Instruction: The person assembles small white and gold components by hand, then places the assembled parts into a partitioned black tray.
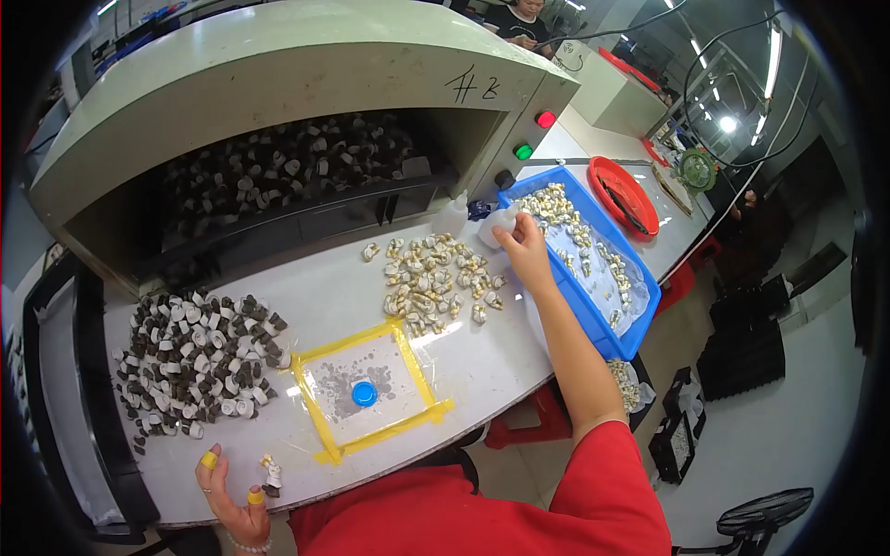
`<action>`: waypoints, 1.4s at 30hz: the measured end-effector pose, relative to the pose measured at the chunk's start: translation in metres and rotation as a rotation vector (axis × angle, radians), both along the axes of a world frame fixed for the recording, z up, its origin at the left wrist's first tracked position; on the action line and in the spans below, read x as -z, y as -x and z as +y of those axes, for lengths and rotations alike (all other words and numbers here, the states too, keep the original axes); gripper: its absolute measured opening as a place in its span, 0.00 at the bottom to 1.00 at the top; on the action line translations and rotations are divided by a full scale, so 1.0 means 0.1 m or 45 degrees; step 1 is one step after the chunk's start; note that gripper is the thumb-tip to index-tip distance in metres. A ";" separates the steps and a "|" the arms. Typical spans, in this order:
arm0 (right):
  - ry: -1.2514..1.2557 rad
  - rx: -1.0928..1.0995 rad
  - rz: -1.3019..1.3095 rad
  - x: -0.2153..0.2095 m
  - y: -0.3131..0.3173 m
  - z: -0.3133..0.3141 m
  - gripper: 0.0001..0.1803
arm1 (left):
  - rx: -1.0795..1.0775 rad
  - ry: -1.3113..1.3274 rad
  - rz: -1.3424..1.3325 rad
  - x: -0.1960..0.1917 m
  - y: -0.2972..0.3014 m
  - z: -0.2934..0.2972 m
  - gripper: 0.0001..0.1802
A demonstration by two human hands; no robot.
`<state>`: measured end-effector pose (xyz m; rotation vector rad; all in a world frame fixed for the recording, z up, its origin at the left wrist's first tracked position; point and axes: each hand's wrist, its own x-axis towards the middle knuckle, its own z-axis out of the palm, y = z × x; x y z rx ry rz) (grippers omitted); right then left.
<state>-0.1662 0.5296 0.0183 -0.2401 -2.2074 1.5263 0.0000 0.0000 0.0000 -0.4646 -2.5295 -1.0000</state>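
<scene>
My right hand (526, 248) reaches to the back of the table, its fingers closed round a small whitish plastic bottle (497, 228). Just left of it stands another such bottle (451, 215). At the near left edge, my left hand (230, 505) is open, thumb and fingers apart, with yellow wraps on two fingertips. Beside its fingers lies a small white figurine (271, 473) with gold-yellow and dark parts. A pile of dark-and-white pieces (197, 357) is farther left. Small white-and-gold pieces (434, 278) are heaped mid-table. A blue round cap (364, 394) sits inside a yellow-taped rectangle (331, 445).
A pale machine (278, 69) with an opening full of dark-and-white pieces (287, 167) spans the back. At right are a blue tray (593, 320) of white-gold pieces and a red basin (623, 190). A black tray (97, 417) stands left. A person (519, 20) sits beyond.
</scene>
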 end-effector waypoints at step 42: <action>-0.735 -0.503 -0.237 -0.29 -1.46 -1.46 0.13 | -0.189 0.109 -0.078 -0.23 0.04 0.17 0.20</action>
